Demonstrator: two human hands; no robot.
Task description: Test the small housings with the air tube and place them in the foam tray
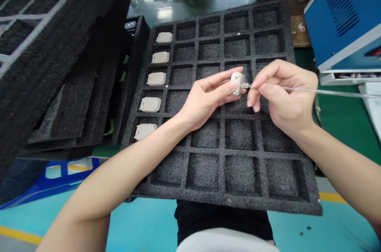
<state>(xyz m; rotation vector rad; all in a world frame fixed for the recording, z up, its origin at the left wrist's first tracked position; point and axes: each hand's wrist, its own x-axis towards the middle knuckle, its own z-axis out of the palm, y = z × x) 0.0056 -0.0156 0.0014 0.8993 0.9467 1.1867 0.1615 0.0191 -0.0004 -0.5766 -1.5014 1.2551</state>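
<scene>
My left hand pinches a small beige watch-like casing above the middle of a black foam tray. From the right, my right hand grips a thin clear tube between thumb and fingers. The tube's pale tip points at the casing's side and appears to touch it; exact contact I cannot tell. Several similar beige casings lie in the tray's leftmost column, one per compartment. My left forearm crosses over the tray's lower left part.
Stacked black foam trays rise at the left, close to my left arm. A blue machine with vents stands at the right, beside the green table. A blue plastic crate sits below the stack.
</scene>
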